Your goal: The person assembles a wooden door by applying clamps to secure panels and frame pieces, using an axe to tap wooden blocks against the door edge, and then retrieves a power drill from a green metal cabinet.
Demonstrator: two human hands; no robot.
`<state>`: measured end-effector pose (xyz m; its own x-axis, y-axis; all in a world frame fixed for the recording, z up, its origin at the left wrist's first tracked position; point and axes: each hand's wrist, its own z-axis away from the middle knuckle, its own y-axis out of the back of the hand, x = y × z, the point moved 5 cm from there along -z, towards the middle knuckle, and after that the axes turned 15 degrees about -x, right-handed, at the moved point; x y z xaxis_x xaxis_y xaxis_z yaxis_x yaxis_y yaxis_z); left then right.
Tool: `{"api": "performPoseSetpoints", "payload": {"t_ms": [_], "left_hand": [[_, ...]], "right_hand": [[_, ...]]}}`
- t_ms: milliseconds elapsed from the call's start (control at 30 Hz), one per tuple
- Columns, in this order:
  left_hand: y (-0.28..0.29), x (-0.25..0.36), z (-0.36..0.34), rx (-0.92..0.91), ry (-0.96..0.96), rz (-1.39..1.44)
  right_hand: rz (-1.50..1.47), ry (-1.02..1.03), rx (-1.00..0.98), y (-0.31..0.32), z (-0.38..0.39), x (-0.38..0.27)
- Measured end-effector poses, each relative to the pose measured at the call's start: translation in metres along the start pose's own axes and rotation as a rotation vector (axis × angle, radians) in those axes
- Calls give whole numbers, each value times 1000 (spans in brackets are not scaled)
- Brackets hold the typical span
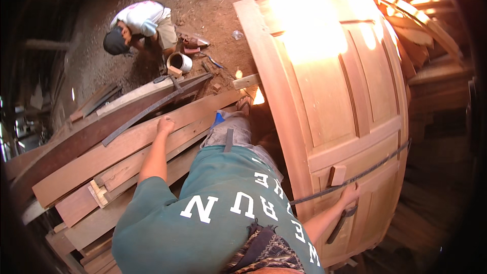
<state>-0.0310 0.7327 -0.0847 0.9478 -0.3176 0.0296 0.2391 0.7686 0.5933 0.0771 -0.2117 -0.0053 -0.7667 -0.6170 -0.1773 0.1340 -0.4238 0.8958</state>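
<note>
My left hand (166,125) is closed in a fist over the stacked wooden planks (116,147), with nothing visible in it. On my right lies a large panelled wooden door (324,96), its far end in bright sunlight. A long dark metal bar (375,167) crosses the door's near part. Just below this bar, my right hand (349,193) has its fingers curled; what they hold, if anything, is hidden. A small wood block (337,175) lies against the bar's far side. Next to my right wrist is a shorter dark metal piece (341,226).
Ahead on the left, another person (144,25) bends over near a white bucket (180,62). A dark metal bar (147,114) lies on the timber to my left. Scrap wood (416,35) is piled beyond the door. My foot (244,104) is beside the planks.
</note>
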Motion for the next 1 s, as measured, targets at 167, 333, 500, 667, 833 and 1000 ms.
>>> {"api": "performPoseSetpoints", "payload": {"t_ms": [167, 333, 500, 667, 833, 1000], "left_hand": [[78, 1, 45, 397, 111, -163], [129, -7, 19, 318, 110, -479], [132, -13, -20, 205, 65, -521], [131, -23, -44, -111, 219, -572], [129, -3, -65, -156, 150, -587], [121, -30, -95, -176, 144, -586]], "right_hand": [[-114, 547, -177, -8, 20, -238], [-156, 704, -410, -58, 48, -366], [-78, 777, -468, -90, 79, -400], [-11, 541, -361, -69, 82, -334], [-40, 275, -305, -62, 102, -244], [-79, 202, -178, -71, 129, -172]]}}
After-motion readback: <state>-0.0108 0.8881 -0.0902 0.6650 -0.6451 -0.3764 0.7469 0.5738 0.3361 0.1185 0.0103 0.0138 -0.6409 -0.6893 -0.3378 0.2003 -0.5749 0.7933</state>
